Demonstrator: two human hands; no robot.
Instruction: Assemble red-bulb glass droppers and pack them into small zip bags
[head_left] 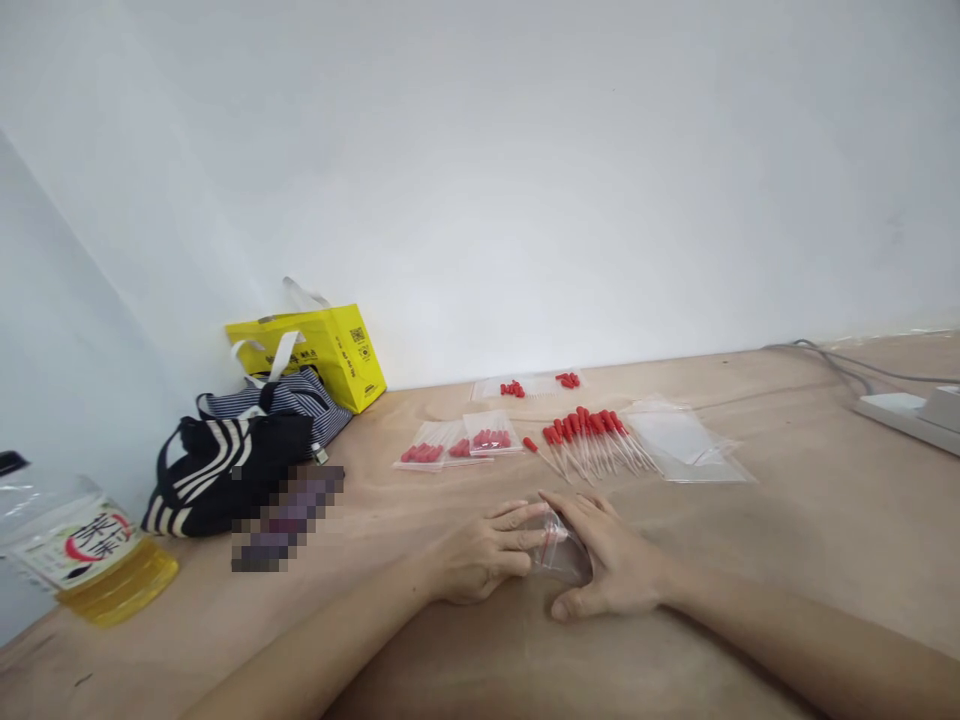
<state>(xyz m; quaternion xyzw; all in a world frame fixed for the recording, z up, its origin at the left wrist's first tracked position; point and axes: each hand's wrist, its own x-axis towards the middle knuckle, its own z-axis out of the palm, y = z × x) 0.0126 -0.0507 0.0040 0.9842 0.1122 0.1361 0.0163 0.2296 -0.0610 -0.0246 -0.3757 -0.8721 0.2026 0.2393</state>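
A small clear zip bag (564, 562) with a red line near its mouth lies low over the table between my two hands. My left hand (480, 555) is closed, its curled fingertips on the bag's left edge and the thumb hidden. On the bag's other side, my right hand (619, 555) has its fingers stretched along the edge and its thumb spread away, so it is open. Beyond the hands a row of thin clear sticks with red bulb-like tops (589, 428) is fanned out. To their right lies a pile of flat clear bags (679, 440).
Several filled bags with red pieces (491, 438) lie left of the sticks; another clear bag (536, 385) lies by the wall. Leftward stand a yellow bag (352, 350), a black striped bag (225, 470) and an oil bottle (97, 560). A power strip (900, 412) sits at right.
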